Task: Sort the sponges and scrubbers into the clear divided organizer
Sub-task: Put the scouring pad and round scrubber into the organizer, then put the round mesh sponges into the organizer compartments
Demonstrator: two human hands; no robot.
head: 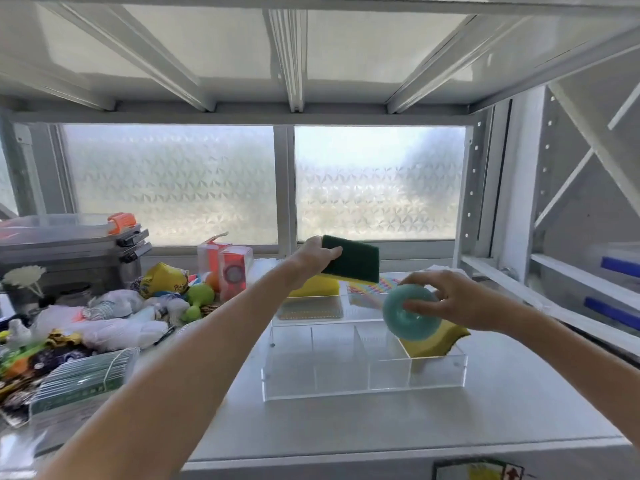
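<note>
A clear divided organizer [332, 391] stands on the white shelf in front of me. My left hand [313, 256] is lifted behind it, gripping a green-and-yellow scouring sponge [353, 259] by its left end. Above the organizer's right side, my right hand [446, 299] holds a teal ring-shaped scrubber [403, 315]. A yellow sponge [433, 342] with a wavy edge leans in the right compartment. Another yellow sponge [317, 287] and a striped cloth-like pad [374, 287] lie behind the organizer. The other compartments look empty.
A heap of bags, toys and packets [114, 313] fills the left of the shelf, with a grey lidded box [65, 254] behind and a clear plastic pack [79, 382] in front. Frosted windows close the back; shelf uprights [485, 202] stand at right.
</note>
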